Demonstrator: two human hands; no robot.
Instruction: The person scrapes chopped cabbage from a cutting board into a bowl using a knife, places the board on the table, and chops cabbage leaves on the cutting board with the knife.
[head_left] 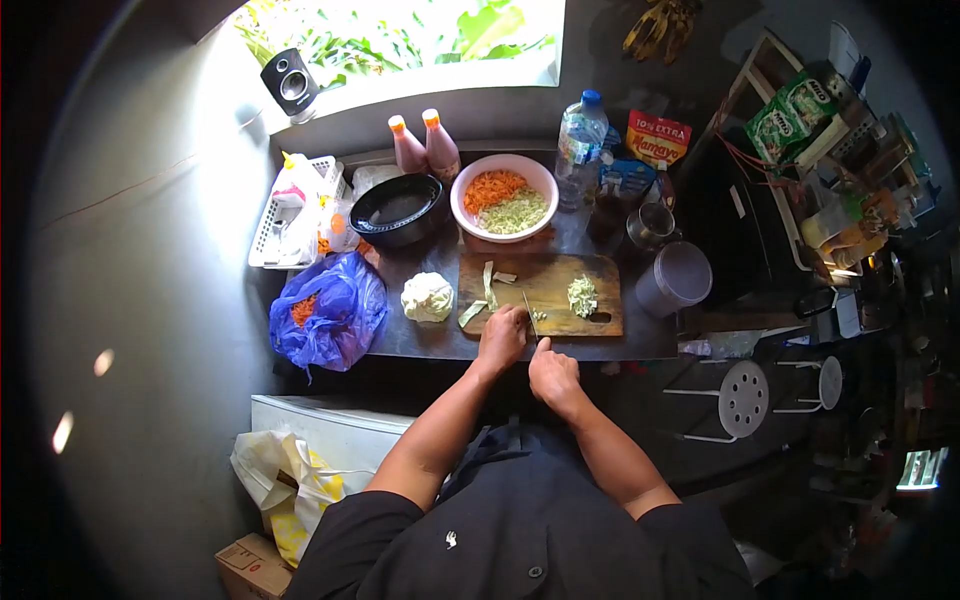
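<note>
A wooden cutting board (pixel 560 275) lies on the dark table. My right hand (pixel 554 375) is closed round the handle of a knife (pixel 531 312), whose blade rests on the board. Just left of the blade, my left hand (pixel 503 337) is closed, its fingers curled down on pale green cabbage; how much it holds is hidden. Cut strips (pixel 489 286) lie behind that hand, and tiny pieces sit right of the blade. A pile of chopped cabbage (pixel 582 296) is at the board's right. The white cabbage head (pixel 427 297) stands left of the board.
Behind the board stand a pink bowl (pixel 460 205) of shredded carrot and cabbage, a black basin (pixel 397 208), two sauce bottles (pixel 441 145) and a water bottle (pixel 581 150). A blue plastic bag (pixel 345 310) lies left; a lidded container (pixel 674 279) stands right.
</note>
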